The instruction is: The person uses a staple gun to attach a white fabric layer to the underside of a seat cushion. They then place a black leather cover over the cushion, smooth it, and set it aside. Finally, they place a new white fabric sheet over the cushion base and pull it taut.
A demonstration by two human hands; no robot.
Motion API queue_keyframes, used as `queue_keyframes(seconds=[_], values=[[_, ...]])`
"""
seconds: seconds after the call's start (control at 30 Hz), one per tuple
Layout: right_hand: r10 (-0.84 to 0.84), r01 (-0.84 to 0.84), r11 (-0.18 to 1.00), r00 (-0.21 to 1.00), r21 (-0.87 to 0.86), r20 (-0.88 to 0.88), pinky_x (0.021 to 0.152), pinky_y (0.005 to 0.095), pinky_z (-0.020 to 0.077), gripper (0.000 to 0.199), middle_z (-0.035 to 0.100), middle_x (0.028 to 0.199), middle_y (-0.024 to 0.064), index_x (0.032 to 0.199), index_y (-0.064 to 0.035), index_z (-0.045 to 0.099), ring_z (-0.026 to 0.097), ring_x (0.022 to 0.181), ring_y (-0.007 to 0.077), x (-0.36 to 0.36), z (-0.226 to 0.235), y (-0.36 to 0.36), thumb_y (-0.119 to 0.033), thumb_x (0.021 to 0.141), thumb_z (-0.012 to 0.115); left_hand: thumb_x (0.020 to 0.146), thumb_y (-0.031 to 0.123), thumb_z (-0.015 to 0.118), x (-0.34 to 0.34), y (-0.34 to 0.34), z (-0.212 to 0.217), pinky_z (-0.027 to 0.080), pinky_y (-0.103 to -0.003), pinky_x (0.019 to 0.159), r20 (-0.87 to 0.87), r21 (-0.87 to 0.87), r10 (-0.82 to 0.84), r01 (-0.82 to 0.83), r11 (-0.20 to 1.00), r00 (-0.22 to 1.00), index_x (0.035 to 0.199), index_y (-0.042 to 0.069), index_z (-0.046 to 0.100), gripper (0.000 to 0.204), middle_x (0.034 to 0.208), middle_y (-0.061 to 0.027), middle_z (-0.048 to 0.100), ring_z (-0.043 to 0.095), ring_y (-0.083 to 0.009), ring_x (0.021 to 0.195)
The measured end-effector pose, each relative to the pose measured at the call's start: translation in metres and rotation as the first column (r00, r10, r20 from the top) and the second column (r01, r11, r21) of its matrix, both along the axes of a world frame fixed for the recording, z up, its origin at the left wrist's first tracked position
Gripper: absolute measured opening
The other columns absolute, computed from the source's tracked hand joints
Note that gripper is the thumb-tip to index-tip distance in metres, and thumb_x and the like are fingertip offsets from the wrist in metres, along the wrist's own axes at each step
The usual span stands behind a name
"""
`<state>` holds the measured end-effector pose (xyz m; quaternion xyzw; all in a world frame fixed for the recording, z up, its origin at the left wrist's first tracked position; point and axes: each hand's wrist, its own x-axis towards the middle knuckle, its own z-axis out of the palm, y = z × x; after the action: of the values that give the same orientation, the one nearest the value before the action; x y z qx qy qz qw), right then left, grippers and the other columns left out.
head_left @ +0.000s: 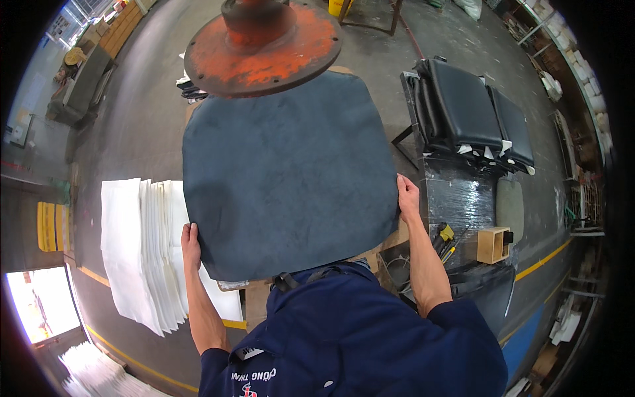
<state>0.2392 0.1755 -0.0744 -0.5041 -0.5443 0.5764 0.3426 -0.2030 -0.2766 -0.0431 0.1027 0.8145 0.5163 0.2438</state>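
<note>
A large dark blue-grey seat cover (291,172) with rounded corners and a suede-like surface lies spread out in front of me. My left hand (190,246) grips its left edge near the front corner, thumb on top. On the opposite side, my right hand (409,196) pinches the right edge, a little farther forward. Whatever my fingers touch beneath the edges is hidden. Over the far edge of the cover hangs a round press plate (264,56) with worn orange paint. A bit of the brown board (390,239) underneath shows at the near right.
Stacked white sheets (142,251) stand at the left. To the right, a table wrapped in shiny film (460,202) bears black padded cushions (463,109), a small wooden box (493,245) and a yellow-handled cutter (448,253). Loaded shelves (579,132) line the far right.
</note>
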Motion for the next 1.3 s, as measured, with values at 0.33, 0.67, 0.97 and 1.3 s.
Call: queue_keyframes(seconds=[0.33,0.67,0.97,1.3], values=[[-0.008,0.008,1.0,0.997,0.002,0.079,0.088,0.0279,0.0511,0.034,0.072,0.111,0.0057,0.122,0.0044,0.069,0.064,0.097,0.0116,0.006,-0.009,0.0,-0.023,0.103,0.062,0.106,0.035,0.051,-0.001,0.004,-0.004,0.041,-0.026,0.079,-0.143,0.01,0.012,-0.01,1.0,0.99,0.1,0.002,0.058,0.035,0.09,-0.0006,0.053,0.046,-0.0102,0.086],[0.026,-0.025,1.0,0.992,-0.012,0.12,0.091,0.0274,0.0502,0.036,0.072,0.113,0.0081,0.124,0.0057,0.067,0.064,0.1,0.0131,0.007,-0.009,0.008,-0.024,0.104,0.061,0.108,0.036,0.05,0.002,0.004,-0.013,0.041,-0.023,0.072,-0.057,0.048,0.067,-0.064,0.997,0.996,0.1,0.002,0.06,0.037,0.082,0.0041,0.053,0.044,-0.0059,0.078],[0.085,-0.08,0.995,0.992,-0.059,0.092,0.085,0.0252,0.0516,0.034,0.071,0.109,0.0031,0.122,0.0031,0.068,0.065,0.095,0.0095,0.003,-0.006,0.022,-0.025,0.104,0.061,0.109,0.032,0.051,0.006,-0.005,-0.014,0.045,-0.024,0.075,-0.048,0.046,0.087,-0.085,0.995,0.995,0.104,0.001,0.062,0.033,0.087,0.0024,0.061,0.05,-0.0062,0.08],[0.115,-0.1,0.983,0.989,-0.157,0.09,0.086,0.0265,0.0512,0.039,0.072,0.109,0.0057,0.123,0.005,0.067,0.065,0.095,0.0123,-0.001,-0.003,0.032,-0.028,0.103,0.064,0.108,0.028,0.054,0.011,-0.01,-0.016,0.045,-0.022,0.075,-0.002,0.112,0.123,-0.123,0.986,0.992,0.106,0.0,0.064,0.03,0.086,0.0038,0.062,0.051,-0.0047,0.081]])
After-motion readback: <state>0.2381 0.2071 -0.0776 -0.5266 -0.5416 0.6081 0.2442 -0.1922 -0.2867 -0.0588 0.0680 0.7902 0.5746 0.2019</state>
